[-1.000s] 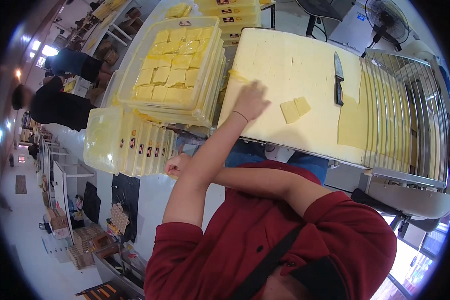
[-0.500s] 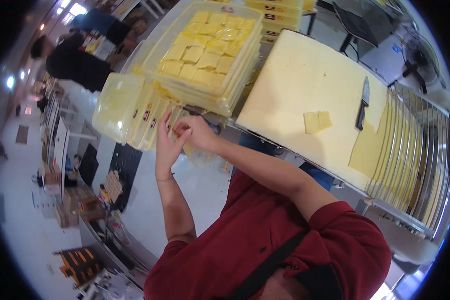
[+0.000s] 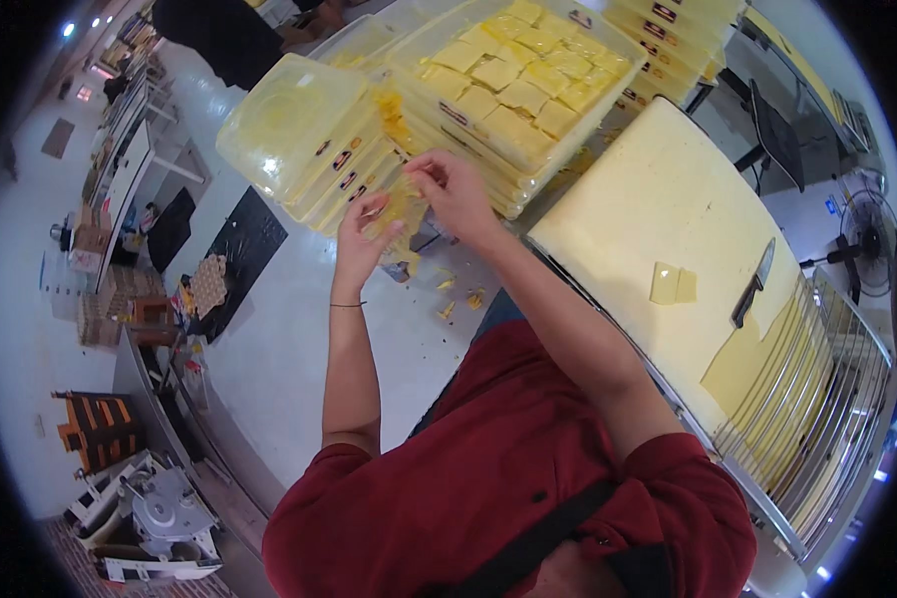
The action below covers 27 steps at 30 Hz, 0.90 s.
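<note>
Both of my hands are raised beside the stacked plastic tubs. My left hand (image 3: 359, 244) has curved fingers, with its thumb held apart from them. Just right of it and a bit higher, my right hand (image 3: 455, 194) has its thumb and fingers pinched together; whatever they hold, if anything, is too small to make out. A yellowish, see-through crumpled material (image 3: 404, 207) shows between and behind the hands; I cannot tell whether either touches it. Beyond my right hand, a clear tub (image 3: 513, 149) contains rows of yellow square pieces (image 3: 498, 72).
Lidded tubs (image 3: 279, 125) are stacked at the left. On the pale board (image 3: 618, 209) lie two small yellow squares (image 3: 674, 283), a black-handled knife (image 3: 753, 284) and a yellow sheet (image 3: 743, 364) reaching under a metal rack (image 3: 802, 399). Yellow scraps (image 3: 448, 309) litter the floor.
The view has shifted, so tubs and board appear further right. My hands have moved apart from touching each other, and the right hand now pinches higher up.
</note>
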Tool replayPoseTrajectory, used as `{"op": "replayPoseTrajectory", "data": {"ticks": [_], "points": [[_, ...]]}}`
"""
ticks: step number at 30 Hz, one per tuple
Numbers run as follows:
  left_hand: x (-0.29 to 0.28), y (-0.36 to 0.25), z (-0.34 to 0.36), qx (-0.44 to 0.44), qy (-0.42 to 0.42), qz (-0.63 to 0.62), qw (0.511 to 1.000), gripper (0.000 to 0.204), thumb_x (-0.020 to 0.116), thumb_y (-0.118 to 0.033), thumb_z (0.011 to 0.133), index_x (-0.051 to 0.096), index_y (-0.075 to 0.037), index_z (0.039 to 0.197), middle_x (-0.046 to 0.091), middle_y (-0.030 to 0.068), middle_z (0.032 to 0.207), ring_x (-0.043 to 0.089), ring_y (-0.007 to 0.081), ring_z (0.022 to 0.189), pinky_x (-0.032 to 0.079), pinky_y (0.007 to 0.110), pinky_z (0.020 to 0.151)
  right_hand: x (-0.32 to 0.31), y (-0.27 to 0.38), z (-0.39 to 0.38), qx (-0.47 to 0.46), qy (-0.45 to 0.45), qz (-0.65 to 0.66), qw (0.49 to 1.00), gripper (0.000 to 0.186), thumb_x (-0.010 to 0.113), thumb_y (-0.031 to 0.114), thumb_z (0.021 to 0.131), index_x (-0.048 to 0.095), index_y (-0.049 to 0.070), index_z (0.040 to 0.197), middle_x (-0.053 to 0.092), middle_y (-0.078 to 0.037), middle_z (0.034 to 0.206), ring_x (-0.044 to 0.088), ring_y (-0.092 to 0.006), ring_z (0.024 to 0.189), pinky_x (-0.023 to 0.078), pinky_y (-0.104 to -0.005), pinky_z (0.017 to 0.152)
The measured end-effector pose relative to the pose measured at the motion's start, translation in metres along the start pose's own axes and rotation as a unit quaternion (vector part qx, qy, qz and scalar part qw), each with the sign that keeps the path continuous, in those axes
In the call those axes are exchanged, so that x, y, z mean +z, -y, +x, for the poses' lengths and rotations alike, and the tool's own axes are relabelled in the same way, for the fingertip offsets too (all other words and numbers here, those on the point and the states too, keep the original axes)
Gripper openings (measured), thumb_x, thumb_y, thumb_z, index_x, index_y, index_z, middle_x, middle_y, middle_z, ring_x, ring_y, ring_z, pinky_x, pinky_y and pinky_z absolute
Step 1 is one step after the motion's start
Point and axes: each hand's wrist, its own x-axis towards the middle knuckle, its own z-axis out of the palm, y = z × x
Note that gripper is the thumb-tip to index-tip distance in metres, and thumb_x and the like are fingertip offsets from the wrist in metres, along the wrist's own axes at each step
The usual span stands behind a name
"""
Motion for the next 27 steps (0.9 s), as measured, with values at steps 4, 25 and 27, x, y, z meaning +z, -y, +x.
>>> {"op": "replayPoseTrajectory", "data": {"ticks": [4,25,27], "points": [[0.024,-0.020,0.006,-0.002,-0.060,-0.065,0.996,0.024,0.074,-0.004,0.085,0.064,0.000,0.106,0.069,0.0056,0.094,0.063,0.0144,0.093,0.049,0.028,0.088,0.004,0.019,0.001,0.002,0.017,-0.002,1.000,0.007,0.063,0.000,0.088,0.067,-0.002,0.094,0.068,-0.007,0.079,0.060,-0.0109,0.068,0.051,-0.0259,0.065],[-0.023,-0.023,0.016,-0.026,0.040,-0.060,0.997,0.014,0.067,-0.009,0.093,0.066,0.000,0.104,0.064,-0.0018,0.085,0.058,0.0048,0.076,0.047,0.020,0.067,0.003,0.025,0.000,-0.104,0.157,-0.225,0.956,0.025,0.077,0.018,0.080,0.068,0.006,0.100,0.069,-0.011,0.080,0.066,-0.0259,0.073,0.052,-0.0349,0.071],[-0.041,-0.038,0.014,-0.058,0.099,-0.049,0.992,0.014,0.069,-0.006,0.090,0.067,0.000,0.103,0.065,-0.0015,0.087,0.057,0.0046,0.075,0.046,0.019,0.067,0.000,0.031,0.002,-0.094,0.167,-0.232,0.954,0.023,0.076,0.020,0.081,0.069,0.006,0.098,0.069,-0.011,0.080,0.066,-0.0266,0.073,0.051,-0.0353,0.071]]}}
